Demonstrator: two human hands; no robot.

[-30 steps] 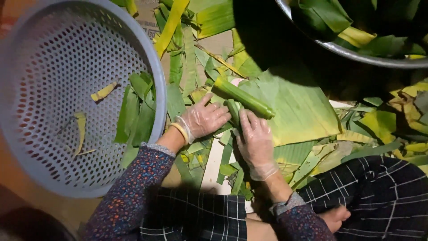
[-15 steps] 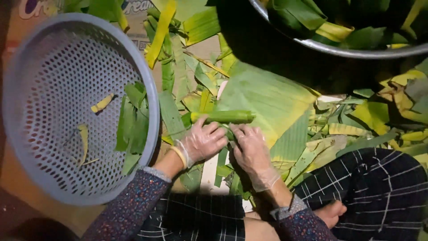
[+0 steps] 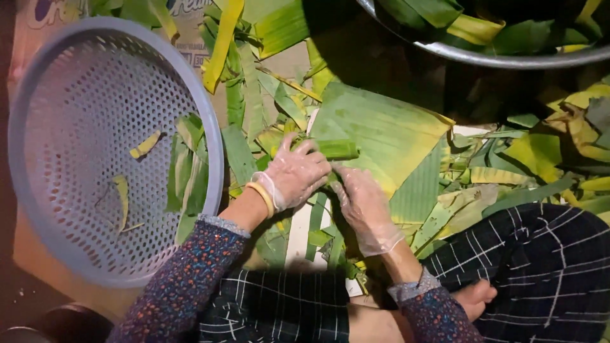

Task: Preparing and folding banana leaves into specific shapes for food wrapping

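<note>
A rolled green leaf bundle (image 3: 330,150) lies crosswise at the near edge of a broad banana leaf (image 3: 381,136), spread flat on the floor. The left hand (image 3: 295,174), in a thin clear glove with a yellow band at the wrist, is clasped over the bundle's left end, its grip grasping the roll from above. The right hand (image 3: 363,206), also gloved, sits just beside it and below; its fingertips touch the bundle's underside, but whether its grip is clenched on anything cannot be told. Around the hands lies a litter of leaf strips (image 3: 244,127), green and yellowing. To the left stands a round grey perforated basket (image 3: 210,146), holding a few leaf scraps. At top right is the rim of a metal basin (image 3: 508,58) filled with leaves. Checked dark fabric (image 3: 527,267) covers the person's legs at bottom.
</note>
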